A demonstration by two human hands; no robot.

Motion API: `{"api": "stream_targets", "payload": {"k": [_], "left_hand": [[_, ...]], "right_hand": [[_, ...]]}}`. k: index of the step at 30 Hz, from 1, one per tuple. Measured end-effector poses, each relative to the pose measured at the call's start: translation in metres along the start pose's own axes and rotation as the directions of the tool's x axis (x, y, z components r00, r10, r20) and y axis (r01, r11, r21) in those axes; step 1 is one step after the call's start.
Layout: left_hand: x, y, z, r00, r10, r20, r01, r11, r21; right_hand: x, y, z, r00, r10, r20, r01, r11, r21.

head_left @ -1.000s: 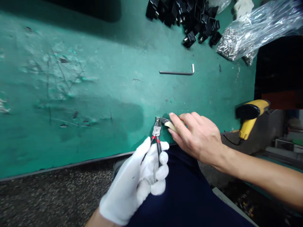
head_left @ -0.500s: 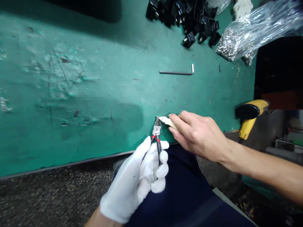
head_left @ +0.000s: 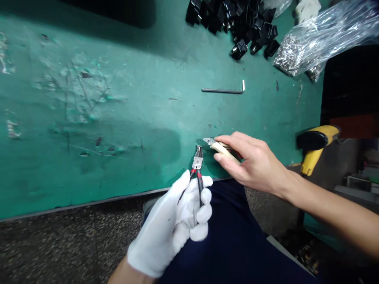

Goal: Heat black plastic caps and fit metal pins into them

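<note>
My left hand [head_left: 177, 221], in a white glove, is wrapped round black-and-red pliers [head_left: 197, 162] near the table's front edge. A small metal piece [head_left: 198, 148] shows at the tips of the jaws. My bare right hand [head_left: 248, 157] grips a second tool with cream handles [head_left: 225, 152] and a grey metal head. That head points left, a little above and to the right of the pliers' jaws, and is apart from them. An L-shaped hex key [head_left: 222, 91] lies on the green table [head_left: 142, 94] beyond both hands.
Black plastic parts with metal pins [head_left: 237, 23] are heaped at the back. To their right lies a clear bag of small metal pieces [head_left: 291, 53]. A yellow and black heat gun [head_left: 316, 142] is at the table's right edge. A dark shape covers the upper left.
My right hand has drawn the cream-handled tool up and away from the pliers' jaws, and its handles now show more. The left hand still holds the pliers in nearly the same place.
</note>
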State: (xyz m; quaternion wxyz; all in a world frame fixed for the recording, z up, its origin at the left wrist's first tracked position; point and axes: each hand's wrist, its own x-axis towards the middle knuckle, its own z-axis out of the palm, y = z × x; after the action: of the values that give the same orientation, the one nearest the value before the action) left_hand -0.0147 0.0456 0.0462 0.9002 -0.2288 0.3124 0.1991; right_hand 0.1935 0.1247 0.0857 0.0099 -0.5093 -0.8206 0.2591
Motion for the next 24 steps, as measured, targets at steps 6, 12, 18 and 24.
{"api": "stream_targets", "payload": {"k": [6,12,18,24], "left_hand": [[-0.002,0.002,0.0,0.999,-0.02,-0.026,0.02,1.0,0.013],[-0.003,0.003,0.005,0.997,0.004,-0.075,-0.002,1.0,0.026],[-0.003,0.003,0.001,0.999,-0.015,-0.035,0.015,1.0,0.014],[-0.003,0.002,-0.001,0.999,-0.024,-0.035,0.024,1.0,-0.001]], "right_hand": [[-0.002,0.01,0.009,0.99,-0.139,0.034,0.143,0.943,-0.3],[0.001,0.019,0.012,0.975,-0.211,0.068,0.221,0.903,-0.369],[0.004,0.024,0.016,0.962,-0.27,0.041,0.265,0.89,-0.371],[0.005,0.028,0.017,0.95,-0.31,0.044,0.305,0.884,-0.353]]}}
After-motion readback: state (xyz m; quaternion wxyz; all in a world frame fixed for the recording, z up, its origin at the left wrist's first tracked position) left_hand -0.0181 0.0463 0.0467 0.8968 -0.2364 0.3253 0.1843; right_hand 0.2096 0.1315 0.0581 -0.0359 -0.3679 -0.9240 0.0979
